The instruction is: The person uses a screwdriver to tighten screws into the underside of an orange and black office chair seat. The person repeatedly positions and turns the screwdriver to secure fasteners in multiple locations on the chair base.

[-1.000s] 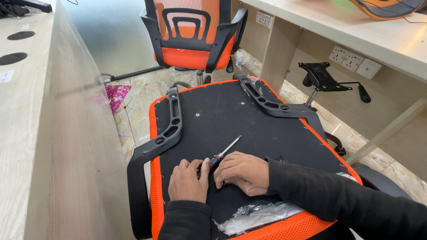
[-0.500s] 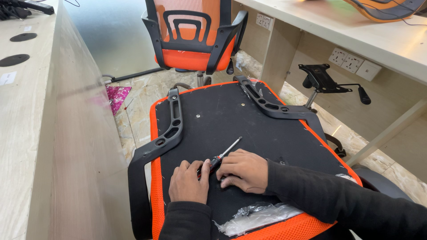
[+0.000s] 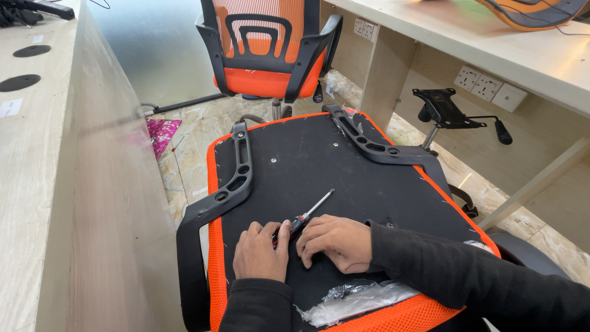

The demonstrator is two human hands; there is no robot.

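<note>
I see the left hand (image 3: 261, 252) resting palm-down on the upturned seat base (image 3: 344, 178), fingers loosely bent, its thumb against the handle of the screwdriver (image 3: 307, 214); whether the hand actually clamps the tool, I cannot tell. The right hand (image 3: 335, 241) lies flat on the same base, just beside the left, fingers curled onto the black fabric and holding nothing that I can make out. The screwdriver lies on the base between the two hands, its handle at their near ends and its metal shaft pointing away toward the centre of the base. At the near edge of the base, below the right forearm, lies a crumpled clear plastic bag (image 3: 353, 298). A black armrest (image 3: 215, 203) is mounted along the left side of the base; a second armrest (image 3: 375, 144) runs along its far right corner. Beyond the far edge of the base stands an orange mesh chair (image 3: 267, 55). To the right of the base, a black tilt mechanism (image 3: 442, 107) stands on the floor beneath a desk (image 3: 467, 43).
</note>
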